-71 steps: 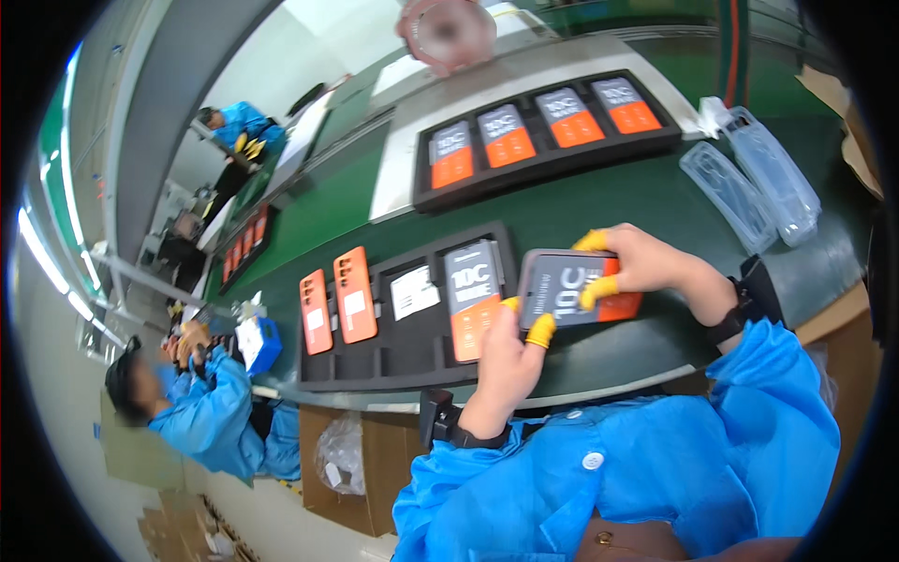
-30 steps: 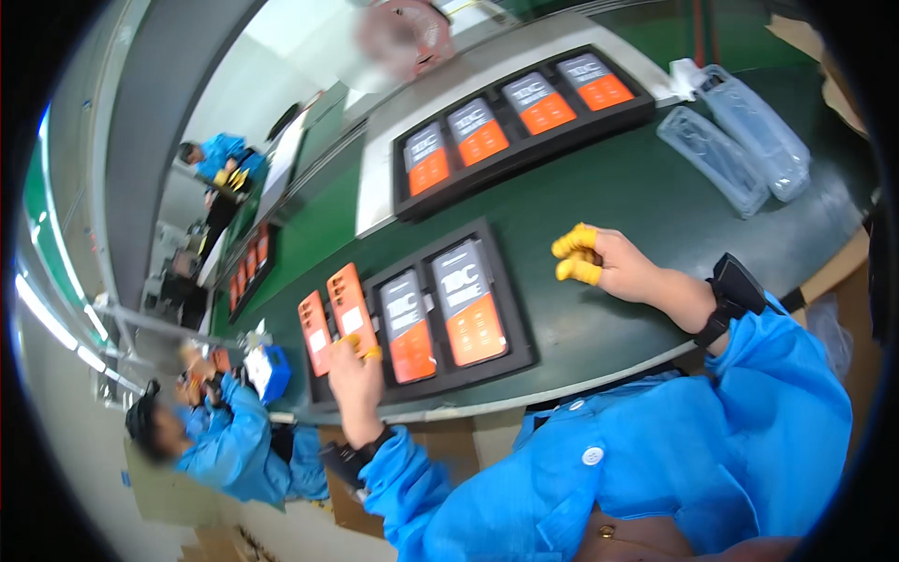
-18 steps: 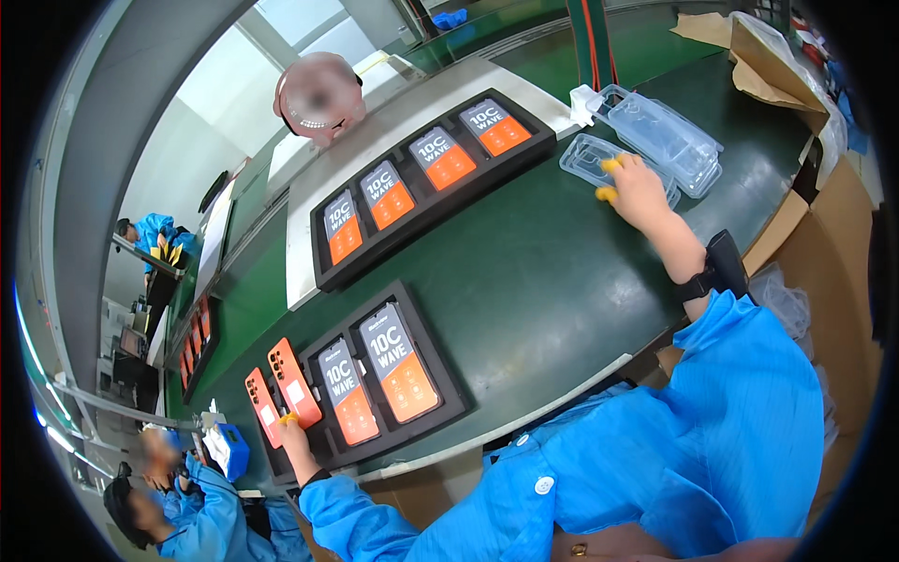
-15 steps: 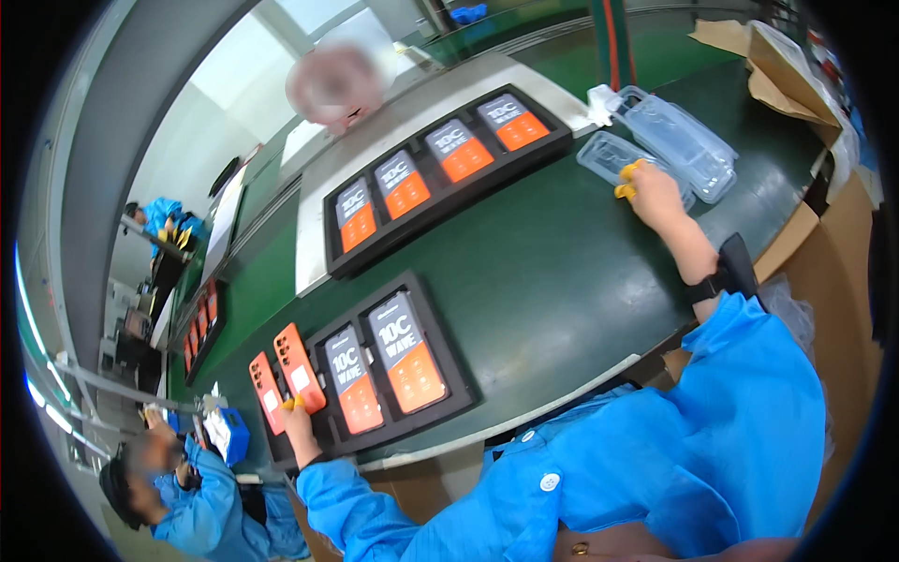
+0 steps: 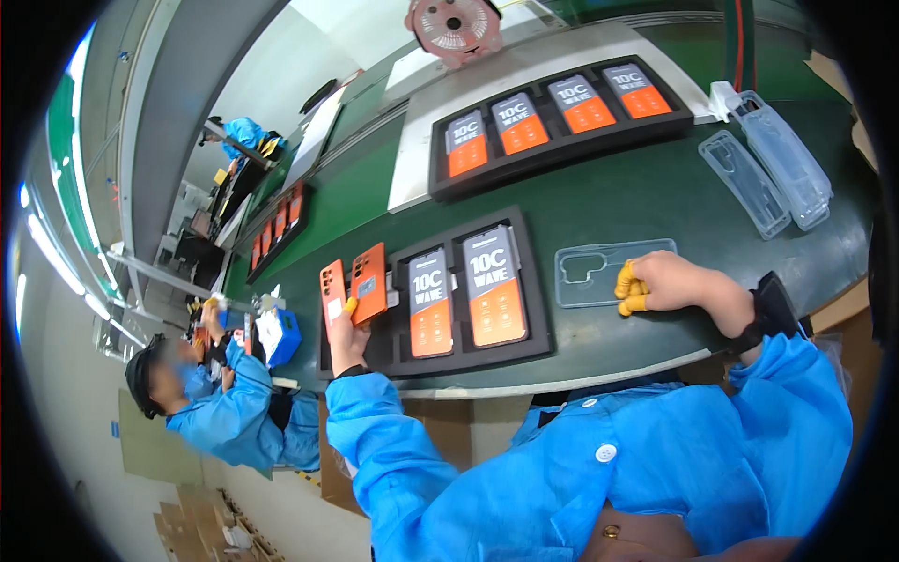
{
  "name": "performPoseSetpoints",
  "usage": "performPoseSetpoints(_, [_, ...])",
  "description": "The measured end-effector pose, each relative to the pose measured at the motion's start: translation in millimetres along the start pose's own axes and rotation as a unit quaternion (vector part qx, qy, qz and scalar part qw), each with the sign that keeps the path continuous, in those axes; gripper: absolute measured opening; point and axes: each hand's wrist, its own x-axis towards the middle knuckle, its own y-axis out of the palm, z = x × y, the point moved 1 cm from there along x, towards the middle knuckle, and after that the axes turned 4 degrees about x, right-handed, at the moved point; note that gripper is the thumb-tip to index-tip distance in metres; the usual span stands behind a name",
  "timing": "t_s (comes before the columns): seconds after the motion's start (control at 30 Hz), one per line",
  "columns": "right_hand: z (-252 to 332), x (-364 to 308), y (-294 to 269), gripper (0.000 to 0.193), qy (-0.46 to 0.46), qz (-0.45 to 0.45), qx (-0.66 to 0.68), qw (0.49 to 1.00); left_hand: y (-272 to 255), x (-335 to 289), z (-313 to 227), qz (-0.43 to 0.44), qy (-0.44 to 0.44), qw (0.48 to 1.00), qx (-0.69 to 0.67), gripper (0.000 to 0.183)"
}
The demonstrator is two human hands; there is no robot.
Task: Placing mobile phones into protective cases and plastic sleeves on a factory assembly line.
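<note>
My left hand (image 5: 347,341), with a yellow finger cot, is closed on the lower end of an orange smartphone (image 5: 371,278), which is back side up and tilted over the black foam tray (image 5: 536,323). Beside it stands a second orange phone (image 5: 332,281), also back side up. Two phones with printed screen films, a left one (image 5: 431,304) and a right one (image 5: 493,286), lie screen up in the tray's slots. My right hand (image 5: 665,284), in yellow finger cots, grips the right end of a clear phone case (image 5: 585,288) low over the green table.
Behind is a black tray (image 5: 552,150) of several screen-up phones on a pale board. Stacked clear cases (image 5: 787,164) lie at the right, with a single case (image 5: 742,183) beside them. A pink fan (image 5: 454,28) stands at the back. Another person (image 5: 234,403) works at the left.
My right hand has brought a clear case from the stack at the right to beside the near tray. The orange phone in my left hand has risen from its slot. The view has turned.
</note>
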Motion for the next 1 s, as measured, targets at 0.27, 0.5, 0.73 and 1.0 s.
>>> performPoseSetpoints(0.27, [19.1,20.4,-6.1,0.033,0.018,-0.068,0.329,0.942,124.2,-88.2,27.5,0.214,0.108,0.968,-0.070,0.024])
performPoseSetpoints(0.5, [37.7,52.4,7.9,0.029,-0.017,-0.315,0.546,0.776,238.9,-134.7,47.2,0.523,0.210,0.787,0.251,0.031])
performPoseSetpoints(0.73, [52.6,-1.2,-28.4,0.019,-0.218,-0.233,-0.165,0.933,237.3,-110.3,47.9,0.406,0.469,0.570,0.539,0.097])
performPoseSetpoints(1.0, [31.8,-14.9,-5.5,0.028,-0.118,-0.136,-0.267,0.947,253.9,-133.4,58.0,0.417,0.403,0.499,0.644,0.079])
